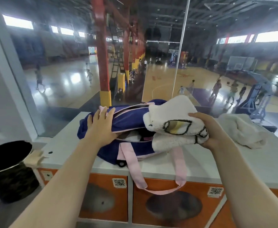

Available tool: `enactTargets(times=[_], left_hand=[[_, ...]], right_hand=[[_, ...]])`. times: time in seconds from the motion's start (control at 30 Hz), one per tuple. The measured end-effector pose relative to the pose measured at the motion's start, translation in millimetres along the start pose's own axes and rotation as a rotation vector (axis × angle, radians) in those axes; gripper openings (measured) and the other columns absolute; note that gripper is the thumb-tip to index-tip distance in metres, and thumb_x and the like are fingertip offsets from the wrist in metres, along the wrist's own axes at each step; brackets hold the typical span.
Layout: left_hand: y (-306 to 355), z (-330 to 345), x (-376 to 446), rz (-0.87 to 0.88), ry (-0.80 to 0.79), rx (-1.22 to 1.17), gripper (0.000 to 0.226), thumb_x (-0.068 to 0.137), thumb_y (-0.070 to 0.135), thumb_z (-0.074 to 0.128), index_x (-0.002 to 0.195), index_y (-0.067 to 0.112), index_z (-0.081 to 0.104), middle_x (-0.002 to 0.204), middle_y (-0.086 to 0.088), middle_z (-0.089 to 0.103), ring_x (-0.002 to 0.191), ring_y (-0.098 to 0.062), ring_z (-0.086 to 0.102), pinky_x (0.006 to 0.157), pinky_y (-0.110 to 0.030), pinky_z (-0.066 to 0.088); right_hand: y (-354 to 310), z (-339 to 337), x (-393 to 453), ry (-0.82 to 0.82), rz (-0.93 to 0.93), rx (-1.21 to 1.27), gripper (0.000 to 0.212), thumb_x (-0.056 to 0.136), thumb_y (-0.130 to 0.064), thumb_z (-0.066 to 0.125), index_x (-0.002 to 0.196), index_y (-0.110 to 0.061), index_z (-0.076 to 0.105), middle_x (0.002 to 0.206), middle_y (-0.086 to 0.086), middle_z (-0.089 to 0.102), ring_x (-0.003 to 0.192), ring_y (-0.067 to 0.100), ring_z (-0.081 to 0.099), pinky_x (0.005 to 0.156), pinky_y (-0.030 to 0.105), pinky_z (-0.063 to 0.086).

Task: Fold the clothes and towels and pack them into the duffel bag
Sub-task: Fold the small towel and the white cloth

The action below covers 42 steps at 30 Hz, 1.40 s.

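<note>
Head view: left hand (102, 124) lies flat, fingers spread, on the navy duffel bag (128, 120), while right hand (205, 129) just beside it clamps a folded white towel (172, 124) over the bag's opening.

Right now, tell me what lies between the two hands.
In the head view, the navy duffel bag, its zip opening showing packed clothes, lies between the left hand and the right hand, which holds a folded white towel.

My folded white towel (172, 124) hangs at the open mouth of the purple duffel bag (128, 120); another white towel (243, 130) lies crumpled just right.
</note>
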<state>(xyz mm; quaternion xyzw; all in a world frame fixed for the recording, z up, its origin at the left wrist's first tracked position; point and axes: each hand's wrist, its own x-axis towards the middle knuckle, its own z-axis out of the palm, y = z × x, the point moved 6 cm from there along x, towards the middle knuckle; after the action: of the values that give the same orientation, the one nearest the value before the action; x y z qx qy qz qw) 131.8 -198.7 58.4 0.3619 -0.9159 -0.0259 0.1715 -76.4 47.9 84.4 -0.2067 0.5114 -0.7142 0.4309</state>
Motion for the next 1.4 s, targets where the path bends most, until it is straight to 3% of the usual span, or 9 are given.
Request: enactTargets(times=[0.13,0.3,0.4,0.57,0.7,0.9,1.0,1.33,1.4], left_hand=[[-3,-5,19,-0.013,-0.077,-0.167,0.053,0.088,0.025,0.055,0.140,0.027,0.045,0.138,-0.009,0.054,0.116,-0.033,0.055,0.096,-0.044,0.046],[-16,-24,40,-0.050,0.003,-0.292,0.025,0.089,0.015,0.049,0.098,0.028,0.068,0.108,-0.012,0.067,0.095,-0.033,0.061,0.085,-0.044,0.050],[-16,-36,48,-0.049,0.088,-0.337,0.030,0.088,0.008,0.046,0.072,0.031,0.057,0.083,-0.008,0.064,0.081,-0.033,0.059,0.074,-0.042,0.050],[-12,-48,56,-0.031,0.174,-0.336,0.026,0.089,0.010,0.044,0.087,0.025,0.065,0.086,-0.006,0.063,0.084,-0.032,0.058,0.076,-0.046,0.051],[-11,-57,57,-0.058,0.251,-0.274,0.022,0.093,0.019,0.046,0.097,0.026,0.066,0.085,-0.002,0.062,0.084,-0.031,0.058,0.073,-0.043,0.051],[-4,-68,51,-0.075,0.280,-0.254,0.027,0.092,0.013,0.047,0.100,0.027,0.069,0.086,-0.004,0.065,0.079,-0.028,0.058,0.069,-0.041,0.052],[-4,-76,48,-0.065,0.312,-0.240,0.028,0.093,0.011,0.045,0.101,0.023,0.069,0.087,-0.005,0.065,0.078,-0.025,0.055,0.066,-0.038,0.047],[-6,-98,50,-0.085,0.476,-0.280,0.022,0.093,0.013,0.045,0.096,0.018,0.066,0.083,-0.006,0.063,0.076,-0.026,0.051,0.062,-0.031,0.031],[0,-97,51,-0.058,0.455,-0.276,0.028,0.094,0.011,0.044,0.106,0.020,0.067,0.096,-0.006,0.066,0.083,-0.023,0.051,0.066,-0.028,0.029]], right_hand=[[15,6,8,-0.036,0.084,-0.052,0.024,0.085,-0.021,0.059,0.092,-0.007,0.076,0.093,0.014,0.072,0.081,0.030,0.070,0.079,0.041,0.056],[34,14,15,-0.096,0.181,-0.197,0.024,0.085,-0.018,0.058,0.090,-0.004,0.077,0.094,0.019,0.072,0.078,0.031,0.071,0.070,0.040,0.060],[48,20,21,-0.147,0.253,-0.260,0.023,0.078,-0.013,0.066,0.097,-0.006,0.077,0.105,0.022,0.070,0.085,0.035,0.071,0.073,0.043,0.060],[65,43,42,-0.165,0.314,-0.237,0.022,0.081,-0.015,0.064,0.092,-0.001,0.077,0.096,0.021,0.071,0.081,0.033,0.070,0.081,0.045,0.056],[72,80,75,-0.150,0.259,-0.091,0.034,0.090,-0.016,0.052,0.069,-0.002,0.076,0.076,0.012,0.070,0.068,0.023,0.070,0.069,0.029,0.058],[70,117,125,-0.067,0.117,0.144,0.034,0.091,-0.008,0.040,0.110,0.004,0.065,0.097,0.016,0.069,0.091,0.030,0.070,0.080,0.038,0.058],[58,132,143,-0.095,0.044,0.224,0.032,0.093,-0.006,0.035,0.100,0.002,0.066,0.087,0.016,0.072,0.077,0.030,0.071,0.069,0.037,0.060],[76,160,178,-0.071,-0.073,0.655,0.042,0.094,-0.035,0.043,0.125,-0.013,0.062,0.129,0.013,0.062,0.120,0.035,0.055,0.105,0.048,0.042],[94,158,183,-0.008,-0.032,0.634,0.041,0.097,-0.038,0.037,0.119,-0.013,0.062,0.117,0.014,0.068,0.113,0.033,0.058,0.102,0.045,0.044]])
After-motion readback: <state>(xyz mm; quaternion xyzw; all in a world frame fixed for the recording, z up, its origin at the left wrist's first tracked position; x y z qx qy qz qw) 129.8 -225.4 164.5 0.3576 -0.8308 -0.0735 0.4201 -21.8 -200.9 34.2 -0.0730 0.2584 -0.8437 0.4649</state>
